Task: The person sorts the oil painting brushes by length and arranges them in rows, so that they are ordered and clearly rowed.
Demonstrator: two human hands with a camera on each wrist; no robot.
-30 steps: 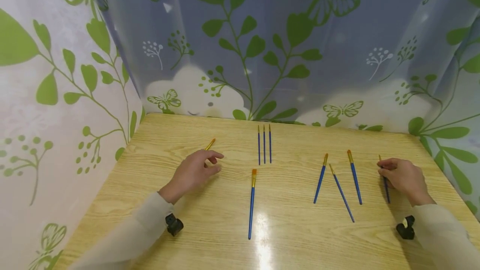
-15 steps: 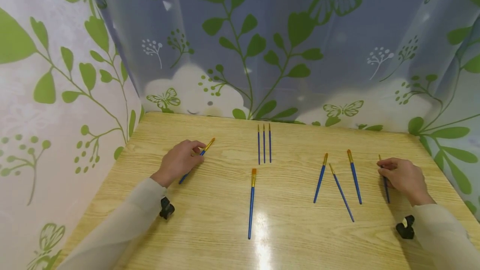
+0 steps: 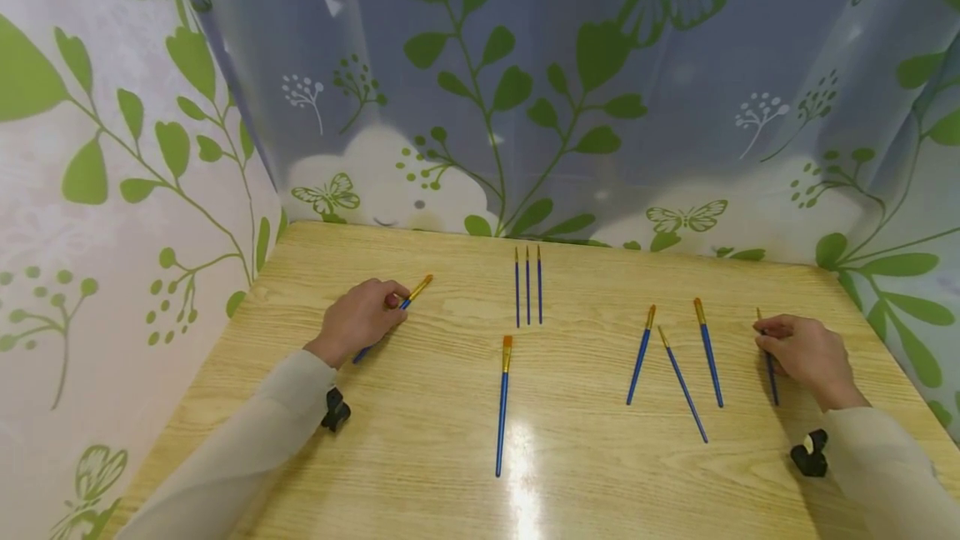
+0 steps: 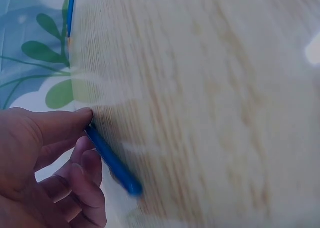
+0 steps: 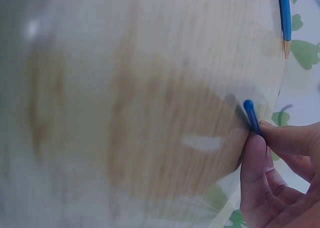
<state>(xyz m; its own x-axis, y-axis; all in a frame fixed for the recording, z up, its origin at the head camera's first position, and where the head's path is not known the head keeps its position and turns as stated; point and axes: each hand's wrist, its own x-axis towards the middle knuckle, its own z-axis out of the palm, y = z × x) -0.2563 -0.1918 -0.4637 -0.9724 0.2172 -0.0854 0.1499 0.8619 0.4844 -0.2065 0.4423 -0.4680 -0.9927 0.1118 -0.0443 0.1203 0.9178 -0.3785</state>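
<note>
At the table's left side my left hand (image 3: 362, 319) pinches a blue paintbrush (image 3: 418, 288) with a gold ferrule, its tip slanting away to the right. The left wrist view shows the blue handle (image 4: 114, 163) between thumb and finger. Over at the right, my right hand (image 3: 806, 357) pinches a thin blue paintbrush (image 3: 771, 377) near its upper part. Its rounded handle end (image 5: 251, 115) sticks out of the fingertips in the right wrist view. Nearest to that hand lies a thicker blue brush (image 3: 709, 357).
Three thin brushes (image 3: 528, 290) lie parallel at the table's back middle. A flat-tipped brush (image 3: 502, 407) lies in front of them. Two more, a slanted brush (image 3: 640, 357) and a thin brush (image 3: 684, 386), lie right of centre. A patterned curtain (image 3: 525, 107) borders the wooden table (image 3: 420, 457).
My left hand has moved left from near the brush onto it and now pinches it; the brush has shifted very slightly. The right hand stays in place with its brush.
</note>
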